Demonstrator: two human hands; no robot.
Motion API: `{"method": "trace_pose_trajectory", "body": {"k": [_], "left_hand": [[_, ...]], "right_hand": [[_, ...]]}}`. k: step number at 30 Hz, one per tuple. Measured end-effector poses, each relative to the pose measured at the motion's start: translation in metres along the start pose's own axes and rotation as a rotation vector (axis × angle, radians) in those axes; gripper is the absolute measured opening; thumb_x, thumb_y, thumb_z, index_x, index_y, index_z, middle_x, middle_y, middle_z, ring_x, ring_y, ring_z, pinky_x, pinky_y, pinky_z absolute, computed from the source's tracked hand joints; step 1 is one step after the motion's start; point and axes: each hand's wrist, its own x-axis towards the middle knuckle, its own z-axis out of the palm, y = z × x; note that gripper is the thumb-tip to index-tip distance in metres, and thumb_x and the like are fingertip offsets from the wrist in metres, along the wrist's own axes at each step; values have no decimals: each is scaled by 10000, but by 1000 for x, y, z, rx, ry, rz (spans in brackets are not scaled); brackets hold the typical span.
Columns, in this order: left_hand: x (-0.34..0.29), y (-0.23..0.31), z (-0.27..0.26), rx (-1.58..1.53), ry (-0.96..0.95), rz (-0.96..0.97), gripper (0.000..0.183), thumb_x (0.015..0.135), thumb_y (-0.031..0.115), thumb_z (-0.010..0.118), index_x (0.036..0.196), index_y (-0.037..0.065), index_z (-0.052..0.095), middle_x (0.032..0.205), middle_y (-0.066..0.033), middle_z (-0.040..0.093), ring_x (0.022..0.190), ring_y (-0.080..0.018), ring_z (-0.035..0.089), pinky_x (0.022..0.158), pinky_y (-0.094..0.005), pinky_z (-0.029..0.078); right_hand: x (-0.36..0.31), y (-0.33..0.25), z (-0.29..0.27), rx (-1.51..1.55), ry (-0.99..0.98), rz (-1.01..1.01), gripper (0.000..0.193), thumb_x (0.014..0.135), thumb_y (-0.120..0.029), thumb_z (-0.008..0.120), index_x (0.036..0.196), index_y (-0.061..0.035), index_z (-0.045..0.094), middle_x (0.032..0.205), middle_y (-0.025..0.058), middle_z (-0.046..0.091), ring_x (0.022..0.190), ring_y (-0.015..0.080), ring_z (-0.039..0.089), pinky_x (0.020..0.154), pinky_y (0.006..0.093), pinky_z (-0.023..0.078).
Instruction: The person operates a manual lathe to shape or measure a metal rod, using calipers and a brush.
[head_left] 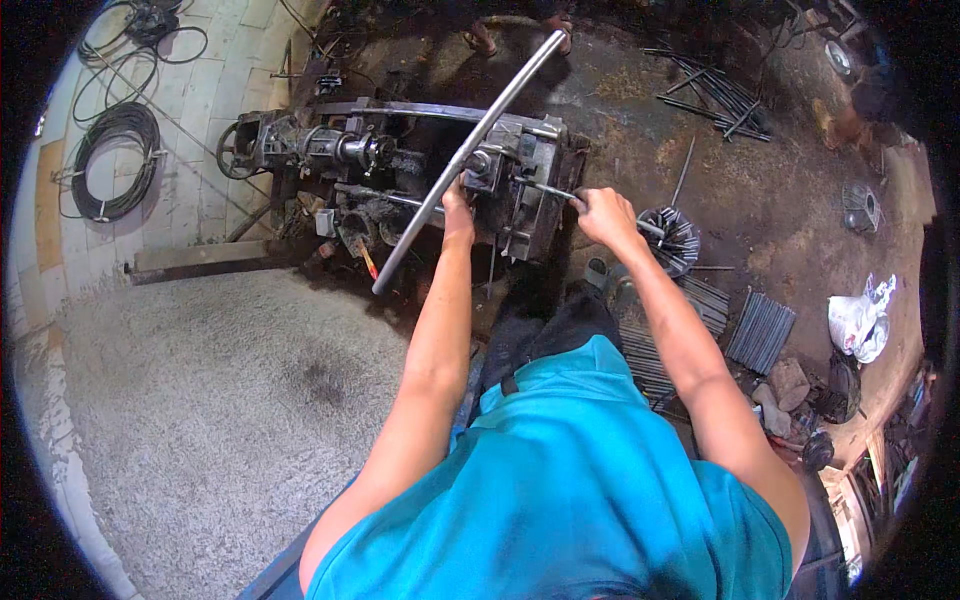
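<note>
Machine [520,140] carries a long metal bar [463,158] slantwise, passing its near and far edges; such length perhaps serves for leverage. Right hand [605,215] is closed around the handle of a rod [545,187] at the machine's right end, seemingly for firm turning or pulling. Left hand [457,208] is beneath the bar; its fingers are hidden, so I cannot tell its opening or hold.
</note>
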Motion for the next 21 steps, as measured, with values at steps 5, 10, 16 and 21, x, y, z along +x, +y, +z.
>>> {"method": "trace_pose_trajectory", "body": {"k": [5,10,16,21], "left_hand": [[-3,2,-3,46,45,64,526,934,435,520,1282,41,541,1198,-51,591,1084,-193,534,949,-348,391],[16,-14,-37,152,-141,27,532,1005,404,383,1367,24,466,1349,-66,502,1198,-196,472,1005,-320,351],[28,-2,-42,51,-153,-11,622,966,377,514,1409,-35,368,1338,-197,512,1194,-243,523,1017,-359,382],[41,11,-44,46,-133,-58,433,970,292,523,1277,-11,491,1180,-117,620,1084,-196,582,818,-361,489]], "right_hand": [[9,-14,8,-27,-20,13,213,851,-216,589,990,-99,700,877,237,666,876,411,644,784,505,501],[30,-40,29,46,51,-9,223,836,-189,588,1003,-84,691,915,238,663,926,415,631,815,498,499],[56,-60,53,-24,134,-19,290,720,-107,611,994,-14,628,941,254,646,944,423,613,831,489,489],[62,-90,61,-126,143,23,421,647,-60,613,1061,18,600,976,259,643,918,414,624,845,480,500]]}}
